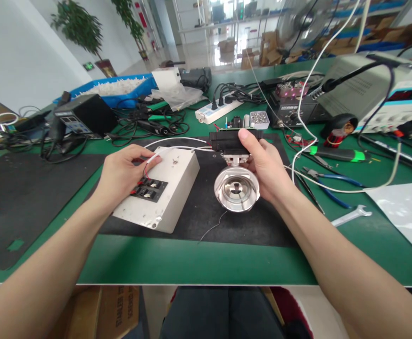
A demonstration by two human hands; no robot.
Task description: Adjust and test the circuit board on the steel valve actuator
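My left hand (128, 165) pinches the end of a white cable (183, 148), whose thin red and dark wires reach the spring terminal block (152, 189) on top of a light grey metal box (179, 188). Whether the wire ends sit inside the terminals I cannot tell. My right hand (267, 165) grips a device with a black housing (225, 142), a circuit board along its top and a shiny round metal fitting (236, 188) underneath. White cabling runs from the housing's left side towards the box. The fingers behind the device are partly hidden.
Box and device are over a black mat (206, 221). To the right are pliers (333, 181), a wrench (354, 215), a green-black screwdriver (343, 153) and a power supply (386, 94). A power strip (216, 110) and a blue tray (135, 89) stand behind.
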